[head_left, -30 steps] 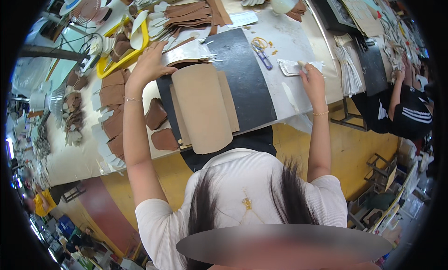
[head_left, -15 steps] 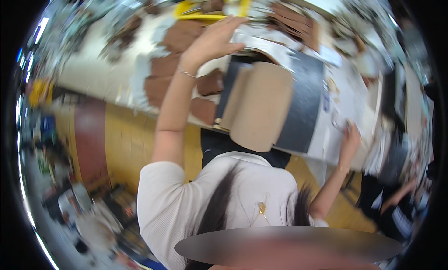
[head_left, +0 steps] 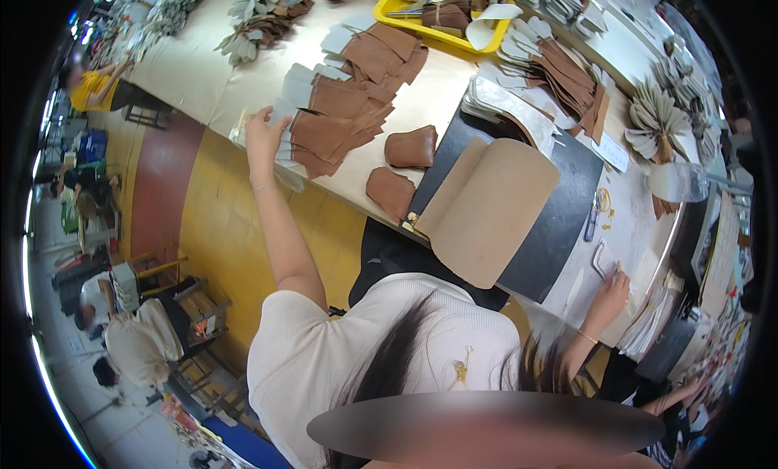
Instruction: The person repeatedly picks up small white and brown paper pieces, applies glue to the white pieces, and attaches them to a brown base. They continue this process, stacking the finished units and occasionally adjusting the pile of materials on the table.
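My left hand [head_left: 263, 137] is at the table's near edge with thumb and fingers apart. It is nearest to the pale tabs on the overlapping brown leather pieces [head_left: 340, 117], and I see nothing in its grip. My right hand [head_left: 612, 295] rests low on the right side of the table with its fingers curled. A small pale tip shows at the fingers, too small to name. Just beyond lies a bent metal wire piece [head_left: 600, 258]. Between my hands, a curled tan sheet [head_left: 502, 210] lies over a black board [head_left: 559, 226] and hangs past the table edge.
Two loose brown leather pieces [head_left: 411, 147] lie left of the board. Farther back are a yellow tray [head_left: 389, 14] and a fanned brown stack [head_left: 567, 76]. A blue-handled tool [head_left: 592, 223] lies right of the board. A person in yellow [head_left: 93, 88] is at the far left.
My left hand has moved left and toward me, from above the board to the leather pieces' pale tabs. My right hand stays beside the wire piece. The view has shifted and sharpened.
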